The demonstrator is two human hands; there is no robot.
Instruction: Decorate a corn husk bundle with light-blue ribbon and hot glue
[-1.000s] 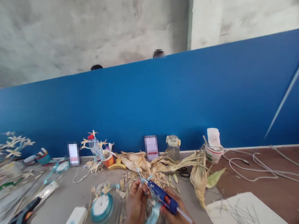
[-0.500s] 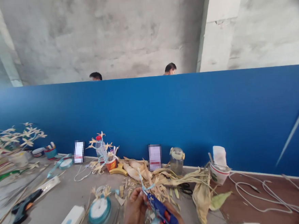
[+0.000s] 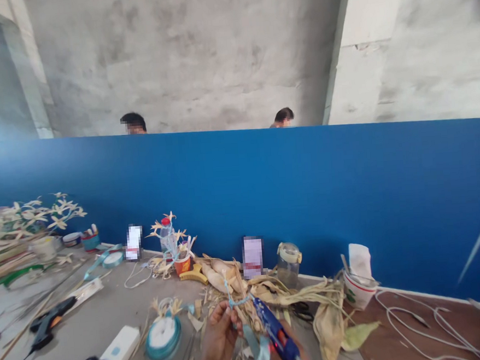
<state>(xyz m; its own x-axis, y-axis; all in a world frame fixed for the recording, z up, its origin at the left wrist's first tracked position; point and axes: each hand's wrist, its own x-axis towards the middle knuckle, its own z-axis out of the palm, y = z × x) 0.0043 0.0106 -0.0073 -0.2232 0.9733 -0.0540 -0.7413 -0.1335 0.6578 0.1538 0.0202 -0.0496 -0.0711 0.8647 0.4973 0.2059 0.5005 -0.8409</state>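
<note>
My left hand (image 3: 220,335) is closed in a pinch on a thin stem wrapped in light blue ribbon (image 3: 230,298), which forks upward. A loose length of the ribbon (image 3: 258,357) hangs down between my hands. In my right hand (image 3: 290,338) is a blue glue gun (image 3: 275,328), a small red light showing on it, its nozzle pointing up and left just right of the stem. Behind my hands lie dried corn husks (image 3: 216,275) and scraps. To the left sits a spool of blue ribbon (image 3: 164,339) with small husk flowers on it.
A black glue gun (image 3: 47,328) and a white power strip (image 3: 112,356) lie at left. Along the blue partition (image 3: 240,185) stand a phone (image 3: 252,257), a jar (image 3: 289,264) and a white tub (image 3: 358,289). White cables (image 3: 418,321) lie at right. Two people's heads show beyond the partition.
The glue gun in my right hand has moved right, its nozzle away from the stem and my left fingers. More loose ribbon shows between my hands. The view has shifted slightly.
</note>
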